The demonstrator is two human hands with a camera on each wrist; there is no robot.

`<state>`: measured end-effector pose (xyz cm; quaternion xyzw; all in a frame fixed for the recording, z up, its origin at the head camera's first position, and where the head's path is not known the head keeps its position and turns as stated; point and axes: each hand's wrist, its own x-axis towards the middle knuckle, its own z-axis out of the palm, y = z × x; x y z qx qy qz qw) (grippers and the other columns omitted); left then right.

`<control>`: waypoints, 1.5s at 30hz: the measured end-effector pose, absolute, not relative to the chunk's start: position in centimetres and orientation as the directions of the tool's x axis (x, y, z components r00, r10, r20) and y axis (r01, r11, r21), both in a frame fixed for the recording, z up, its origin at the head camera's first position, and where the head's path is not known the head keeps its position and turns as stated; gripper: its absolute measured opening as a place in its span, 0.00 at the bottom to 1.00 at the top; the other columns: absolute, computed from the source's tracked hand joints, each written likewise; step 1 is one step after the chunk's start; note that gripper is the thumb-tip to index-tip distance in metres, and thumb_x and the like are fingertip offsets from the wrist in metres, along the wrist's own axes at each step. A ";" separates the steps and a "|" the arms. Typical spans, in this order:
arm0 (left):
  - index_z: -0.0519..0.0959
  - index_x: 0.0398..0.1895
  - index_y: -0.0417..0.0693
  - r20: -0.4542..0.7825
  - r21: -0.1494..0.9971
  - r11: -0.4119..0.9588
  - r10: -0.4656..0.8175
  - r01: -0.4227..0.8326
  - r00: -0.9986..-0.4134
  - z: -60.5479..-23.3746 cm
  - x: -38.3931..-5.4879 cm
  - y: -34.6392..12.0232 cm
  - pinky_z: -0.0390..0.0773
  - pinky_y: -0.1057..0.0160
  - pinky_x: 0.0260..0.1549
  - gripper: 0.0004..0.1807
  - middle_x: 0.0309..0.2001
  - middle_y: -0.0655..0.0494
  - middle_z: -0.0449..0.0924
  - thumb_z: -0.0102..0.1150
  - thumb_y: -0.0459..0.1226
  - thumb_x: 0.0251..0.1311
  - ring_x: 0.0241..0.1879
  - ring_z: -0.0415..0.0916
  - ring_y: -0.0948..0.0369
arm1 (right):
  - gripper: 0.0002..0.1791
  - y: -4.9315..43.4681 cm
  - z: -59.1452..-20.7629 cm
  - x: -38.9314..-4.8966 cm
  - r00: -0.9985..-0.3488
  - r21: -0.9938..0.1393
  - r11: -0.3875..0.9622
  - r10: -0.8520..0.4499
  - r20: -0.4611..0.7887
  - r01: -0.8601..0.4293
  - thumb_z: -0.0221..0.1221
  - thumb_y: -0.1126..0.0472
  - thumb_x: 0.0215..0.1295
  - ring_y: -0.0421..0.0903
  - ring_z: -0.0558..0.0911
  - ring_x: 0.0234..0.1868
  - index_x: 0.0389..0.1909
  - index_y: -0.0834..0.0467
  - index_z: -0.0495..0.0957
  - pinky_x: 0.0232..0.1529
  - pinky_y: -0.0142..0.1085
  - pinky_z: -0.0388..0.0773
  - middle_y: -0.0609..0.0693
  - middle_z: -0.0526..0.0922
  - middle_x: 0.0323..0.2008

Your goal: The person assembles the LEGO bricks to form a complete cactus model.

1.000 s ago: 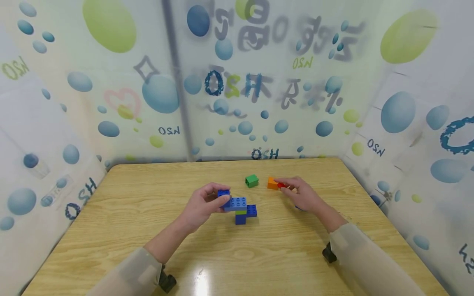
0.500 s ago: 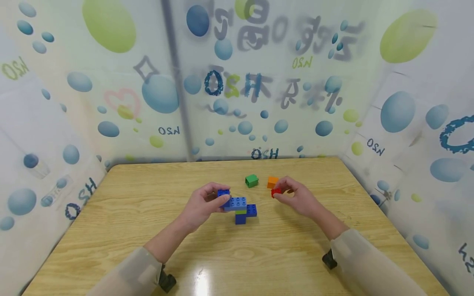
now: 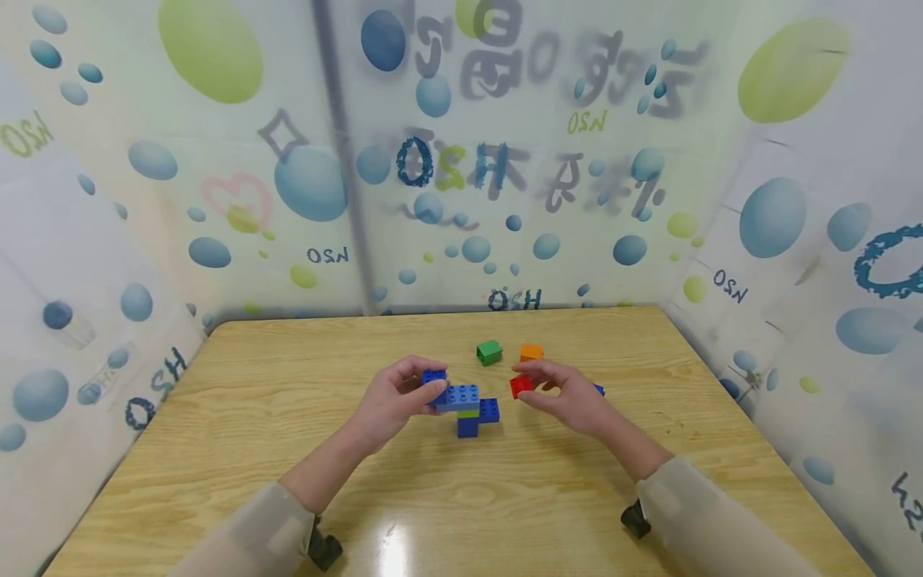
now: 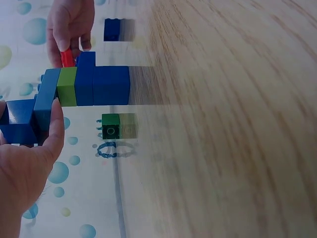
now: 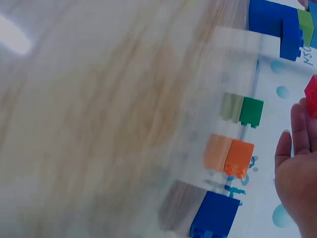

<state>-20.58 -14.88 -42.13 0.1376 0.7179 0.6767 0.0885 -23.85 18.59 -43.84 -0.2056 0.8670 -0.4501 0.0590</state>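
My left hand (image 3: 392, 405) grips a dark blue brick (image 3: 434, 376) at the left end of a small stack of building bricks. In that stack a light blue brick (image 3: 462, 397) lies across a lime green brick (image 3: 468, 414). Beneath are a dark blue brick sticking out rightward (image 3: 490, 410) and a bottom blue brick (image 3: 467, 429). To the right of the stack, my right hand (image 3: 574, 398) pinches a small red brick (image 3: 521, 387) between thumb and fingers, apart from the stack in the head view. The right wrist view shows only part of the red brick (image 5: 311, 94).
Behind the stack, a green brick (image 3: 488, 353) and an orange brick (image 3: 531, 352) sit on the wooden table (image 3: 288, 353). Another blue brick (image 3: 600, 389) is mostly hidden behind my right hand. A patterned curtain (image 3: 476, 216) borders the table's far edge.
My right hand has lifted the red brick from near the orange brick and carried it left and nearer, toward the stack. My left hand and the stack have stayed put.
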 end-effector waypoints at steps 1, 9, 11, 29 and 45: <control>0.82 0.66 0.44 0.062 0.996 0.046 0.318 0.081 -0.946 -42.2 -20.6 -14.9 0.93 0.58 0.46 0.19 0.53 0.47 0.82 0.67 0.38 0.77 0.49 0.82 0.54 | 0.25 18.5 -43.9 -23.8 -0.908 -0.809 0.510 -0.414 0.068 -0.293 0.68 0.53 0.78 0.48 0.82 0.56 0.71 0.53 0.81 0.59 0.42 0.82 0.49 0.87 0.57; 0.82 0.66 0.44 0.062 0.996 0.047 0.318 0.081 -0.946 -42.3 -20.6 -14.9 0.93 0.58 0.46 0.19 0.54 0.47 0.81 0.67 0.39 0.77 0.50 0.82 0.54 | 0.18 17.5 -44.5 -23.5 -0.892 -0.841 0.466 -0.450 0.043 -0.275 0.69 0.53 0.77 0.48 0.83 0.50 0.64 0.48 0.85 0.46 0.35 0.84 0.49 0.89 0.53; 0.82 0.66 0.44 0.059 0.996 0.046 0.317 0.078 -0.947 -42.2 -20.6 -14.9 0.93 0.56 0.47 0.19 0.54 0.47 0.81 0.68 0.39 0.77 0.50 0.82 0.54 | 0.18 17.2 -44.6 -23.4 -0.887 -0.839 0.466 -0.460 0.044 -0.283 0.69 0.52 0.77 0.49 0.83 0.49 0.64 0.47 0.86 0.46 0.35 0.84 0.48 0.88 0.53; 0.83 0.66 0.45 0.047 0.996 0.062 0.317 0.071 -0.947 -42.0 -20.6 -14.9 0.93 0.58 0.47 0.19 0.56 0.45 0.81 0.68 0.39 0.77 0.51 0.82 0.53 | 0.21 16.2 -44.6 -23.2 -0.848 -0.852 0.440 -0.529 0.008 -0.283 0.67 0.55 0.79 0.48 0.85 0.50 0.70 0.50 0.85 0.51 0.32 0.85 0.50 0.89 0.60; 0.83 0.66 0.45 0.037 0.996 0.062 0.306 0.059 -0.951 -42.1 -20.7 -14.8 0.93 0.55 0.48 0.19 0.56 0.44 0.82 0.68 0.38 0.77 0.51 0.83 0.53 | 0.23 16.0 -44.9 -23.3 -0.873 -0.868 0.450 -0.486 -0.042 -0.209 0.70 0.48 0.76 0.48 0.88 0.48 0.67 0.51 0.86 0.50 0.36 0.88 0.49 0.90 0.56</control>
